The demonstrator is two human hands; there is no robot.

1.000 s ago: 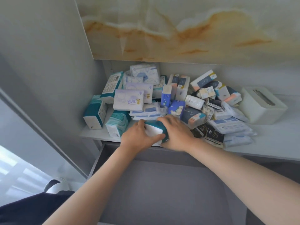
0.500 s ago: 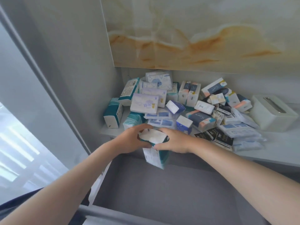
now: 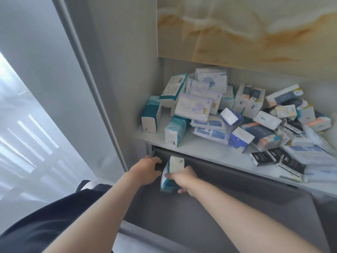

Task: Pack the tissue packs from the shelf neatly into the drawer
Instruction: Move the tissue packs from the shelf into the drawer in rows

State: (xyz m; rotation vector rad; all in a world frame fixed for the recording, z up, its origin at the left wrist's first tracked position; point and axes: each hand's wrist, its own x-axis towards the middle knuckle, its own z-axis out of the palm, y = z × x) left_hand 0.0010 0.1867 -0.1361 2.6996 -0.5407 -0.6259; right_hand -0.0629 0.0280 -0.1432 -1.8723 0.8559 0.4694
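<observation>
Teal-and-white tissue pack (image 3: pixel 173 166) is held upright inside the grey drawer (image 3: pixel 200 225), near its far left corner, the right hand (image 3: pixel 184 179) gripping it with fingers curled round its lower end. The left hand (image 3: pixel 145 169) sits just left of the pack at the same corner, fingers bent; whether it holds anything cannot be told. Above the drawer, a jumbled heap of tissue packs (image 3: pixel 193 110) covers the white shelf (image 3: pixel 200 150).

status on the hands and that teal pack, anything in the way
Right hand grips teal pack on end at drawer back-left corner. Left hand beside it, grip unclear. No obstruction seen.
</observation>
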